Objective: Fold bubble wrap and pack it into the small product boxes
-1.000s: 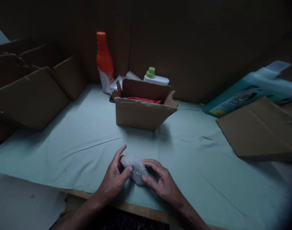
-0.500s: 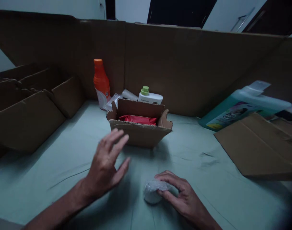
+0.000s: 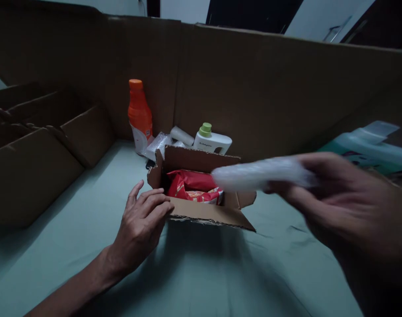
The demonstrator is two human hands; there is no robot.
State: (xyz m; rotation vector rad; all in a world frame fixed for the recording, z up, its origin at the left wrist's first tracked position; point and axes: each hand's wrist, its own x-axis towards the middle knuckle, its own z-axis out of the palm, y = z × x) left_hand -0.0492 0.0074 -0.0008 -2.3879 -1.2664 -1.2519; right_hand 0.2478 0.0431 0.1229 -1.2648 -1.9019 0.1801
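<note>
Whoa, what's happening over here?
A person has their left hand on the front flap of a small cardboard box. Their right hand holds up a whitish wrapped bundle, blurry here, near the box's right side. You can't see what's inside the wrap. A red packet sits in the open box, and an orange bottle stands behind it.

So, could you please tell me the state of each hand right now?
Left hand: touching the near flap of the cardboard box; whether it grips cannot be told.
Right hand: closed, holding a pale wrapped item.
</note>
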